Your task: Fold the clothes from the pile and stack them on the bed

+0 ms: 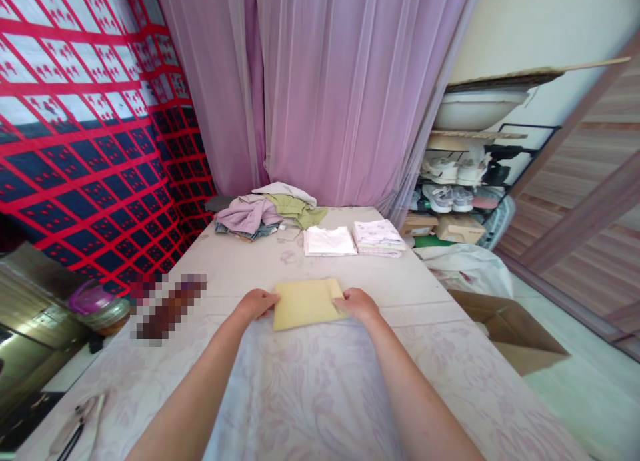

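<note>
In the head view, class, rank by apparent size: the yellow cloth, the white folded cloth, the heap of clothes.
1. Heap of clothes
2. Yellow cloth, though nearer the camera
3. White folded cloth

Tabletop [450, 354] has a pale floral cover. Far end: loose clothes pile [267, 216], lilac, green and grey pieces heaped together. Just right of it, folded white garment [329, 240], then a folded patterned stack [378, 238] beside that. Near left edge: scissors [75, 426]. Left of the tabletop: purple-lidded container [94, 301]. Behind: pink curtain [345, 88], red grid cloth [80, 128] on the left wall. Right side: shoe rack [460, 181] with sneakers, open cardboard box [510, 334] on the floor, white bag [470, 268] near it.
</note>
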A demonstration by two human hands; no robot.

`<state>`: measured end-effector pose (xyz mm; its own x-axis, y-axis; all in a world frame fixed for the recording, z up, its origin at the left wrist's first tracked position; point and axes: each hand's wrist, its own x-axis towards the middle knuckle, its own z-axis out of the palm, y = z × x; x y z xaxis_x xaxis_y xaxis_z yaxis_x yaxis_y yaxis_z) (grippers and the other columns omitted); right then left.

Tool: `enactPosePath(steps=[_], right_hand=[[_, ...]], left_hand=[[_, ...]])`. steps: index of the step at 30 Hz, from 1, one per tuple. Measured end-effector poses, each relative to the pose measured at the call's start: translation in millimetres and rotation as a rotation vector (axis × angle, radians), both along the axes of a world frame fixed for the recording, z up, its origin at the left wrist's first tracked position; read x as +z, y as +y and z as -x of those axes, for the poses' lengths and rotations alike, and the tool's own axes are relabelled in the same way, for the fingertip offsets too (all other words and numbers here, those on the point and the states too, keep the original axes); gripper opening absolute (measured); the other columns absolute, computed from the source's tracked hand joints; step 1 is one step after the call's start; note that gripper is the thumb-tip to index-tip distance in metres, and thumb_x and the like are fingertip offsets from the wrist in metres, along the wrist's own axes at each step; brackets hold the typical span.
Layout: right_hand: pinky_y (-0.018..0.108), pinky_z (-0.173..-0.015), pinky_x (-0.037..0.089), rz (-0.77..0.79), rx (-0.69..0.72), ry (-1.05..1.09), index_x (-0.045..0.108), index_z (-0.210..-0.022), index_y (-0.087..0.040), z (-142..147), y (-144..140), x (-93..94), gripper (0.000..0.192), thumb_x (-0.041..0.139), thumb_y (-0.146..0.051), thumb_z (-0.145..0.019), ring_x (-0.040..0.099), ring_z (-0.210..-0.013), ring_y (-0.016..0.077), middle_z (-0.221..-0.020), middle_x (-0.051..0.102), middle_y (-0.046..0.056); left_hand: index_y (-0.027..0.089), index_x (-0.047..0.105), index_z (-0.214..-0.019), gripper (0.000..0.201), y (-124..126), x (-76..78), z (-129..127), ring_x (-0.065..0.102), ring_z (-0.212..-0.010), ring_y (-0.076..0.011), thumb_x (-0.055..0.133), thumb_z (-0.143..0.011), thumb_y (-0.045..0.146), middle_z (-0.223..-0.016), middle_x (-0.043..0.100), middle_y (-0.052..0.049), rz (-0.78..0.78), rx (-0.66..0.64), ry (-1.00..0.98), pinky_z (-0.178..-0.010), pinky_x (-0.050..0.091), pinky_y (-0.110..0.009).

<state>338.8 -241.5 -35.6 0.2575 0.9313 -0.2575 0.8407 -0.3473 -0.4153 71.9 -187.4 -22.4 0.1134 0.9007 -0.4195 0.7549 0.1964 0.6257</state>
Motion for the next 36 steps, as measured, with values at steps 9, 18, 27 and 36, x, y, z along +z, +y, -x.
enactPosePath(steps=[9,18,27,36], right_hand=[[0.022,-0.054,0.032,-0.132,-0.039,0.02,0.067,-0.087,-0.018,6,-13,6.9,0.023,0.047,-0.03,-0.082,0.061,-0.073,0.0162,-0.083,0.07,0.005],[0.024,-0.064,0.041,-0.44,-0.209,0.232,0.048,-0.124,-0.02,-36,59,26.7,0.044,0.048,-0.023,-0.08,0.063,-0.075,0.0162,-0.091,0.069,0.003],[0.03,-0.089,0.043,-0.804,-0.161,0.075,0.065,-0.096,-0.02,-68,138,-5.7,0.03,0.044,-0.014,-0.076,0.058,-0.097,0.0195,-0.098,0.066,0.007],[0.033,-0.092,0.044,-0.973,-0.197,-0.079,0.065,-0.107,-0.016,-70,139,-48.4,0.037,0.037,-0.017,-0.083,0.055,-0.101,0.0209,-0.104,0.061,0.011]], left_hand=[[0.018,0.058,-0.101,0.023,-19,-7.9,-33,0.064,-0.091,-0.0172,0.051,-0.085,0.033,-0.105,0.069,-0.006,-0.124,0.158,-0.307,-0.067,0.049,-0.022],[0.018,0.038,-0.135,0.056,65,28.6,-92,0.066,-0.093,-0.0165,0.057,-0.083,0.025,-0.12,0.064,-0.01,-0.146,0.184,-0.556,-0.07,0.052,-0.024],[0.021,0.043,-0.139,0.059,166,1.0,-143,0.055,-0.118,-0.0188,0.056,-0.082,0.021,-0.135,0.054,-0.006,-0.445,-0.035,-0.234,-0.098,0.042,-0.029],[0.026,0.059,-0.126,0.041,173,-12.3,-140,0.058,-0.113,-0.0197,0.05,-0.086,0.026,-0.126,0.062,-0.002,-0.462,-0.151,-0.009,-0.095,0.044,-0.029]])
